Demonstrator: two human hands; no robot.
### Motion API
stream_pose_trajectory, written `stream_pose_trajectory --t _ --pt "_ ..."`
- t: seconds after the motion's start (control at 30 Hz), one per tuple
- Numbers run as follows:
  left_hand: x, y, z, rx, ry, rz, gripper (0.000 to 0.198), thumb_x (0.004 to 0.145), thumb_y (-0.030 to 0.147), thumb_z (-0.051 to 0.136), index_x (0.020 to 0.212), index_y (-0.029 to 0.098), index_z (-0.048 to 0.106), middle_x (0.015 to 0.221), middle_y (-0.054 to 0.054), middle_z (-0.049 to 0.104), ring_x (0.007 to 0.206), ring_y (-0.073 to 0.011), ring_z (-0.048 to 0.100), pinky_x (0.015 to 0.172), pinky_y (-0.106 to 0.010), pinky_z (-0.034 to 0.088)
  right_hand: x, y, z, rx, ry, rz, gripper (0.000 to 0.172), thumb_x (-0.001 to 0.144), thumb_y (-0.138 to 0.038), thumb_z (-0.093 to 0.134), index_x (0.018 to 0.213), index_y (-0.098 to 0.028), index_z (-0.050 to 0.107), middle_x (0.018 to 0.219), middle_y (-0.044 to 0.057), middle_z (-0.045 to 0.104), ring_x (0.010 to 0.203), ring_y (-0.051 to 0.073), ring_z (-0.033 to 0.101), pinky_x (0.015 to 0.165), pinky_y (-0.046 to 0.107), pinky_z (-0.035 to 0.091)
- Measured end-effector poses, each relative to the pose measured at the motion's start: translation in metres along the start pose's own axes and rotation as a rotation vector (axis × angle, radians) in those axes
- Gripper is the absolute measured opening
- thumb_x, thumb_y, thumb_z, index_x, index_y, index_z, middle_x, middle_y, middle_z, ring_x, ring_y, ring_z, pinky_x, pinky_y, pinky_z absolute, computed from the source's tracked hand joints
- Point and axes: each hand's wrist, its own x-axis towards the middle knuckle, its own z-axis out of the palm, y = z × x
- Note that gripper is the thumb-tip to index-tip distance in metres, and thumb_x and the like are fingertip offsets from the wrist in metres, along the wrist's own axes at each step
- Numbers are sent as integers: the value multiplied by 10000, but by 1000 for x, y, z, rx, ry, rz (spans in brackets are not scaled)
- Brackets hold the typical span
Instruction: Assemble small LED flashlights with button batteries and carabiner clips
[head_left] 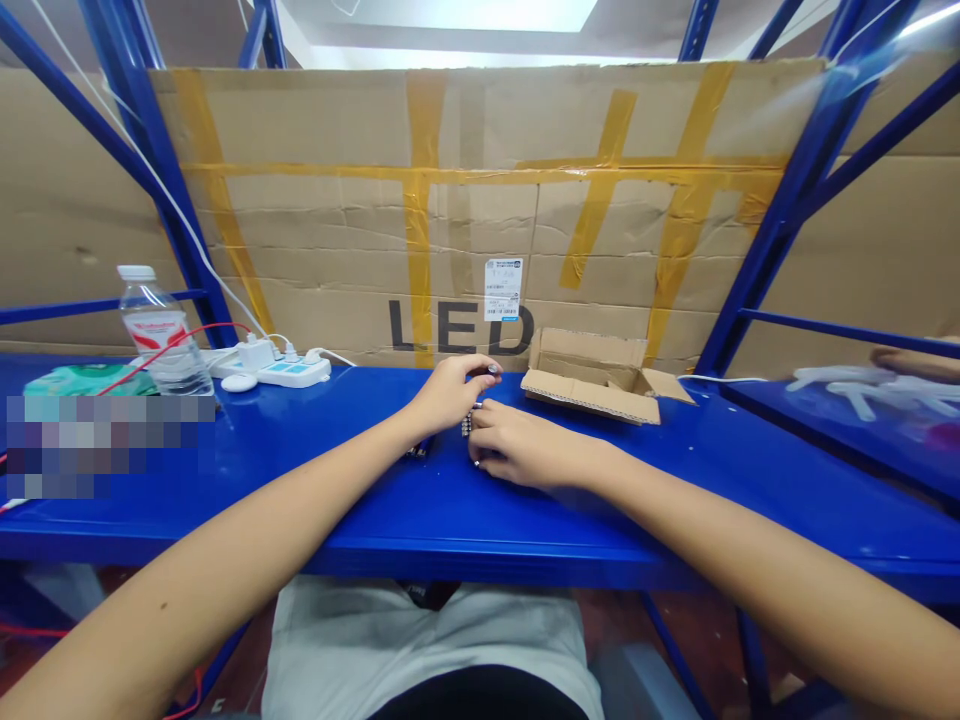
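My left hand (454, 390) reaches over the blue tabletop, thumb and fingers closed in a pinch with a small silvery piece (493, 369) at their tips. Just in front and to the right, my right hand (521, 442) is curled, palm down, close to the table. At its fingertips is a small silvery cluster (466, 425) that looks like rows of beads or balls; its exact kind is too small to tell. Another tiny shiny bit (478, 463) shows by the right fingers. Several small dark pieces (418, 450) lie under my left wrist, partly hidden.
An open cardboard box (592, 400) stands behind my right hand. At left are a water bottle (166, 340), a green packet (82, 381), a white power strip (289, 371) and cables. A large cardboard sheet (337, 240) closes off the back. Another person's hand (911, 362) is at far right.
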Motion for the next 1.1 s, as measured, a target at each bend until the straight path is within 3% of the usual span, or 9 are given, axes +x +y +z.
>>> stream_pose_trajectory --t 0.1,0.3,0.47,0.63,0.73,0.9,1.0,1.1 --pt "0 0 -1 17 -7 9 144 835 153 569 938 145 670 964 -82 733 940 -201 681 872 -347 517 -1 1 -6 83 -15 -7 88 830 -105 599 828 -165 663 862 74 600 940 222 521 860 355 439" --pt "-2 6 -2 166 -70 73 167 836 160 571 944 154 698 1004 -73 737 964 -207 653 908 -356 476 -17 22 -33 118 312 202 56 783 -123 601 814 -169 606 819 44 590 755 166 514 694 287 411" --pt "-8 11 6 133 -216 31 193 851 228 582 986 170 708 951 -48 740 872 -192 649 827 -330 490 -29 41 -42 178 423 345 18 799 -180 598 795 -167 610 743 28 610 674 142 526 633 263 403" --pt "-12 12 9 46 -259 -43 224 860 284 566 996 167 699 890 -36 720 646 -142 609 624 -277 499 -27 41 -38 240 385 326 90 838 -208 568 801 -163 637 719 22 626 646 134 531 605 256 399" --pt "-11 12 7 22 -263 -68 231 856 281 567 1011 168 696 890 -32 712 566 -117 576 578 -270 488 -27 40 -37 201 369 259 132 863 -201 547 799 -166 656 745 34 642 681 141 544 645 269 408" --pt "-5 5 4 48 -151 -54 203 855 244 569 997 159 685 895 -54 716 696 -150 633 626 -278 509 -29 43 -38 177 454 311 118 862 -197 571 899 -170 679 781 38 651 697 148 563 667 277 424" --pt "-2 1 2 37 -52 -45 162 844 185 568 968 154 667 907 -67 721 836 -175 661 704 -292 528 -29 41 -36 205 319 376 83 836 -194 609 877 -173 678 758 27 656 670 147 566 643 272 427" --pt "0 0 1 24 9 -56 121 841 160 561 929 152 644 867 -60 714 835 -171 661 732 -303 534 -25 33 -28 167 160 348 89 840 -190 612 855 -178 700 800 45 682 725 167 592 670 281 433"
